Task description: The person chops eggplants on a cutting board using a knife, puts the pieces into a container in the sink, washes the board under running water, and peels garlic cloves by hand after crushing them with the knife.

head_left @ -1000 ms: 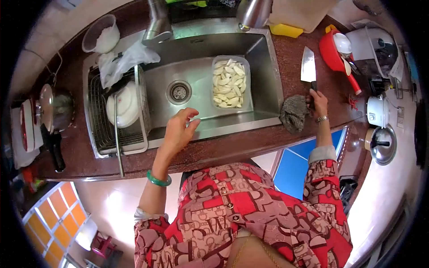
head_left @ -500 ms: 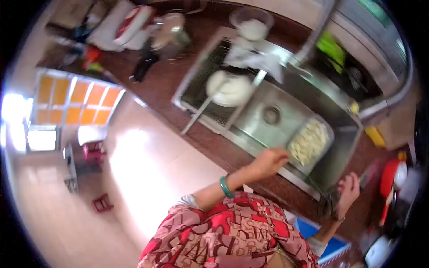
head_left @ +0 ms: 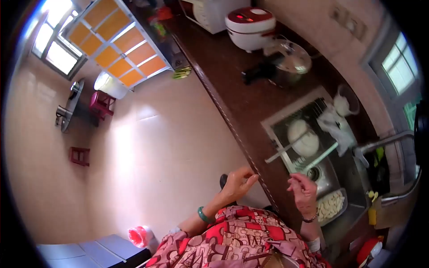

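Note:
My left hand (head_left: 240,184), with a green bangle at the wrist, hangs over the floor beside the counter edge. Its fingers are bent and apart, and nothing is in them. Near the sink (head_left: 359,172), my right hand (head_left: 304,192) is raised over the counter with loosely curled fingers and holds nothing. Just beyond its wrist, a clear container of pale sliced pieces (head_left: 330,206) sits in the sink. A dish rack (head_left: 279,134) with white plates (head_left: 304,139) lies past my right hand, with a plastic bag (head_left: 333,127) over its far side.
On the counter (head_left: 241,105) stand a lidded pot (head_left: 290,60) and a red and white rice cooker (head_left: 250,27). A faucet (head_left: 386,140) arches at the right. Dark red stools (head_left: 103,103) and an orange-panelled cabinet (head_left: 118,44) are across the floor. A red-lined bin (head_left: 139,236) is at the bottom.
The view has swung left, away from the sink toward the floor and rice cooker. My right hand has let go of the knife and risen from the counter. My left hand has left the sink area.

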A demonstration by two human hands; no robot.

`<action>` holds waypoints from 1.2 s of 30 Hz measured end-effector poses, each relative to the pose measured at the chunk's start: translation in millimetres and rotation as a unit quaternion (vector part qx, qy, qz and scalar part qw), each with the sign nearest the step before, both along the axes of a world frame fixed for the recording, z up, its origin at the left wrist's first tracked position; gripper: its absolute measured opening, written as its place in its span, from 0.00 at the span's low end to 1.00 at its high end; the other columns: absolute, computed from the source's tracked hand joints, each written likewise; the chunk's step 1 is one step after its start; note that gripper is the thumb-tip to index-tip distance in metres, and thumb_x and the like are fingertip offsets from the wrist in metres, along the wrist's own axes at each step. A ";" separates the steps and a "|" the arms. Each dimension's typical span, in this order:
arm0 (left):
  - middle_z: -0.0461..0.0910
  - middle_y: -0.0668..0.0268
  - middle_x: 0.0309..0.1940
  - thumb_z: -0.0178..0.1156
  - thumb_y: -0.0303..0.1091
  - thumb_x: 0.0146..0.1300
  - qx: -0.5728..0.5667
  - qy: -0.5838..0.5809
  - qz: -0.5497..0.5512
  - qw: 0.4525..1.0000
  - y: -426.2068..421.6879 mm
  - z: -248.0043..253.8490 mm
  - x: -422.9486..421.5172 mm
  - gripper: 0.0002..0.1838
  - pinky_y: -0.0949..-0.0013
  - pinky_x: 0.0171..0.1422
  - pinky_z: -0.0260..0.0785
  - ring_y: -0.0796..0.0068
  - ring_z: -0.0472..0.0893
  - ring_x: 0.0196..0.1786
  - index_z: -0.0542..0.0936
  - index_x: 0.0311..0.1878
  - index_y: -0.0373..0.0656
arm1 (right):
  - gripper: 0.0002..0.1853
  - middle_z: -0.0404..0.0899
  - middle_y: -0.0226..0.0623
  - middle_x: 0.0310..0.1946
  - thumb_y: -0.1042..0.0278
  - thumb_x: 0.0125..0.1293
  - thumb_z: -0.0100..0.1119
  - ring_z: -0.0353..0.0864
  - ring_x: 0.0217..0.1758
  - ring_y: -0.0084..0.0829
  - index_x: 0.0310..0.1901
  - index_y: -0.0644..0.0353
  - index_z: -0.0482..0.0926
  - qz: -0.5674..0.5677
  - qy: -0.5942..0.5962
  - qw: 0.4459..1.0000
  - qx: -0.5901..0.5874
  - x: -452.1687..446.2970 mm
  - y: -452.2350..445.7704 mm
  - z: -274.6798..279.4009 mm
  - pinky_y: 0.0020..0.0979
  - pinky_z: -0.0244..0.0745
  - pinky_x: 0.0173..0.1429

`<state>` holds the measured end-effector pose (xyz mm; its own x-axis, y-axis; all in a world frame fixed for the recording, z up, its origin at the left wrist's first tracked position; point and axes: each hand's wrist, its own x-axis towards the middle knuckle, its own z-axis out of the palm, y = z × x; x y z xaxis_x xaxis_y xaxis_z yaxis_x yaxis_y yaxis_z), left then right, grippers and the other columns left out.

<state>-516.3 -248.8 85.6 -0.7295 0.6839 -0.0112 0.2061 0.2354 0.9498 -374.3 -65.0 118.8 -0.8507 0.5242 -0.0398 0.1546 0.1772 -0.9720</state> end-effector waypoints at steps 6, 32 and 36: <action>0.76 0.55 0.24 0.61 0.31 0.58 0.017 0.049 0.086 0.995 -113.5 -23.9 -100.4 0.07 0.65 0.30 0.67 0.62 0.76 0.26 0.76 0.30 0.37 | 0.09 0.79 0.34 0.30 0.74 0.62 0.54 0.77 0.27 0.21 0.43 0.67 0.76 0.210 -0.028 0.977 0.007 -153.7 -106.4 -16.6 0.21 0.73 0.32; 0.78 0.53 0.37 0.62 0.39 0.57 -0.354 -0.036 0.236 0.904 -304.0 -72.3 -496.7 0.16 0.57 0.44 0.70 0.53 0.78 0.41 0.74 0.44 0.41 | 0.11 0.76 0.52 0.28 0.65 0.59 0.53 0.75 0.32 0.50 0.38 0.63 0.76 0.509 -0.028 0.848 0.145 -716.0 -173.2 -43.3 0.41 0.69 0.37; 0.79 0.53 0.37 0.62 0.39 0.56 -0.358 -0.092 0.210 0.905 -314.5 -81.2 -570.9 0.16 0.58 0.45 0.70 0.53 0.78 0.41 0.75 0.45 0.42 | 0.13 0.77 0.52 0.34 0.65 0.59 0.55 0.77 0.38 0.49 0.42 0.65 0.75 0.507 -0.087 0.847 0.135 -778.8 -180.2 -51.6 0.41 0.72 0.42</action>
<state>-1087.2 -563.3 4.4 -0.8642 0.1163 -0.4895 -0.1898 0.8257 0.5312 -1153.1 -245.2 67.2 -0.8630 -0.4617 -0.2051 -0.0738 0.5169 -0.8529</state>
